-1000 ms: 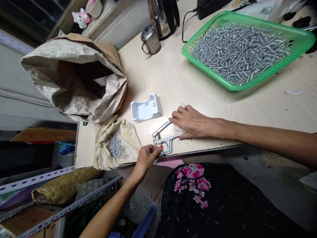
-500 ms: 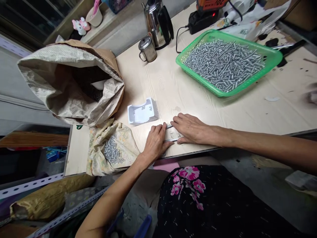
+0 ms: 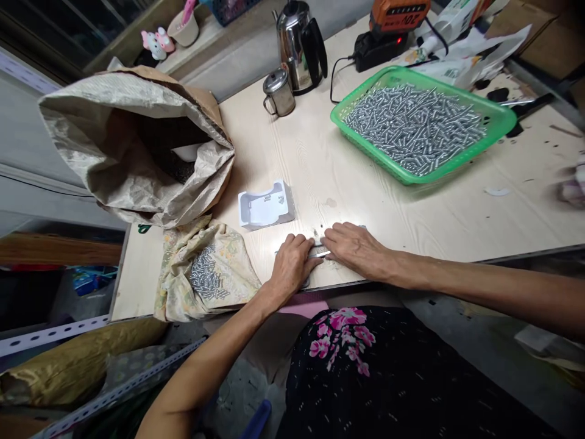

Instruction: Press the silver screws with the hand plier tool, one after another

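We see both hands resting together at the near edge of the pale wood-grain table [image 3: 411,207], at six o'clock on its top. The left hand [image 3: 292,265] lies palm down over a slim silver metal hand tool [image 3: 321,252], of which only a short sliver shows between the two hands. Its fingers are bent loosely over the tool and pressed close together, and we cannot tell whether they wrap around it or just rest on it. The right hand [image 3: 354,247] sits at three o'clock of the left one, touching it. Its fingers are stretched out flat and slightly spread, pressing down on the tool's far end without gripping anything. At eleven o'clock of the left hand, just beside it, stands a small white plastic tray [image 3: 266,205] with a raised back. At nine o'clock a crumpled cream patterned cloth [image 3: 183,292] hangs over the table edge and carries a heap of small silver metal pins [image 3: 205,277]. At ten o'clock, behind the cloth, a big open brown paper sack [image 3: 137,140] slumps on the table's corner. At two o'clock of the right hand, well apart from it, a green plastic basket [image 3: 498,125] is filled with silver metal rods [image 3: 415,125]. At twelve o'clock, near the far edge, a small lidded steel mug [image 3: 280,92] stands just beside a steel kettle with a black handle [image 3: 301,42].
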`<state>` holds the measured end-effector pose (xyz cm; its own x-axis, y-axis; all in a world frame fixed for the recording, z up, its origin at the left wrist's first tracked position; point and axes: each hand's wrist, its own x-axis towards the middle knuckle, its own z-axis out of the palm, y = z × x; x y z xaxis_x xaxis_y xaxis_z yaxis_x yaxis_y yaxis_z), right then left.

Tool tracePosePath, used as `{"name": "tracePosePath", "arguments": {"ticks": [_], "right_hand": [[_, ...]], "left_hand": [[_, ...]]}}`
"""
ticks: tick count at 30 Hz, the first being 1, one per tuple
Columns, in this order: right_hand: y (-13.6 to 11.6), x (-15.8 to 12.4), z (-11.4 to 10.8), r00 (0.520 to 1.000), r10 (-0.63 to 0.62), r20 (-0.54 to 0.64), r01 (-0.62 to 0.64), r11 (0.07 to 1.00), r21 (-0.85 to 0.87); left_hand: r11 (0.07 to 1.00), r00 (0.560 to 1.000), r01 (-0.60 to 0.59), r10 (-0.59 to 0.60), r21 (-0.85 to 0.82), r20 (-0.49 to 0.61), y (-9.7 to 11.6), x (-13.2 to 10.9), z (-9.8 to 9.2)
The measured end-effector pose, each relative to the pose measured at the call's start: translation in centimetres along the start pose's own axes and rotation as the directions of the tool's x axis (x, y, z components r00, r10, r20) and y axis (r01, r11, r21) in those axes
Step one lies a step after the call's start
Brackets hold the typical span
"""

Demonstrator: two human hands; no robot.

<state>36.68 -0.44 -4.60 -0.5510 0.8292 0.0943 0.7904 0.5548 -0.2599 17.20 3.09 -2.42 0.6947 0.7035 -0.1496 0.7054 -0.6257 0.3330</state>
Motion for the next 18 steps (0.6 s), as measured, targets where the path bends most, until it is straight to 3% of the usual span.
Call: {"name": "tracePosePath", "arguments": {"ticks": [4, 7, 11, 18], "right_hand": [[1.1, -0.5, -0.7, 0.991, 0.0, -0.132, 0.01, 0.997, 0.079], [1.4, -1.2, -0.6, 0.982, 0.021, -0.185, 0.006, 0.989, 0.145], [0.1, -1.9, 0.4, 0.989, 0.045, -0.142, -0.019, 0.984, 0.179], [-2.2, -1.1, 2.3, 0.978, 0.015, -0.206, 0.002, 0.997, 0.082]], "left_hand": [[0.99, 0.982, 0.071, -0.091, -0.122, -0.166, -1.1, -1.7, -1.3], [0.941, 0.915, 0.299, -0.329, -0.158, -0.231, -2.1, -4.3, -2.2], [0.842, 0.84, 0.531, -0.538, -0.097, -0.068, -2.6, -6.5, -2.0], [0.79, 0.806, 0.585, -0.54, -0.184, 0.242, -2.5, -4.9, -1.6]]}}
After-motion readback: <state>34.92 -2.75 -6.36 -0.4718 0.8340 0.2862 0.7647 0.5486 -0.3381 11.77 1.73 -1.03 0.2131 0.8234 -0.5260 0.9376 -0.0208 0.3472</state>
